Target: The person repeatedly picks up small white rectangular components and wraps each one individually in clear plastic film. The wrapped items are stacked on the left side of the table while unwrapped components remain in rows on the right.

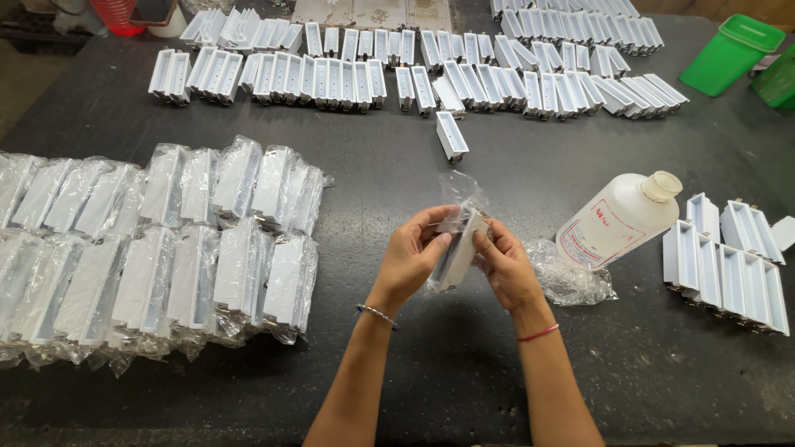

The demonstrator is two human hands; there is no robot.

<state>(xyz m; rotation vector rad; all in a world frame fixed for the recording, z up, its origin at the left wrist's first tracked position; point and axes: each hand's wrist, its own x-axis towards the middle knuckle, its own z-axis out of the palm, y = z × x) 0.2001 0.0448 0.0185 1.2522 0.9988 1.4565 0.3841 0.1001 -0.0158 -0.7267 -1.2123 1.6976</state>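
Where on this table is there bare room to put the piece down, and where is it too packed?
Bare dark table lies between the bagged white pieces and the white bottle, and in front of the loose piece. The near edge beside both forearms is bare too. Crowded: the far rows of unbagged pieces and the right-hand cluster.

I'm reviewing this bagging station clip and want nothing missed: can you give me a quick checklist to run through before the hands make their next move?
1. Both hands on the piece: left hand and right hand grip the white part in its clear bag. Ok.
2. Part fully inside the bag: the plastic hides its ends. Cannot tell.
3. Room on the bagged pile at left: free table beside it. Ok.
4. Bottle lying on its side, cap tightness. Cannot tell.
5. Loose crumpled plastic close by the right hand, could snag. Not ok.
6. Unbagged white parts at right within reach. Ok.
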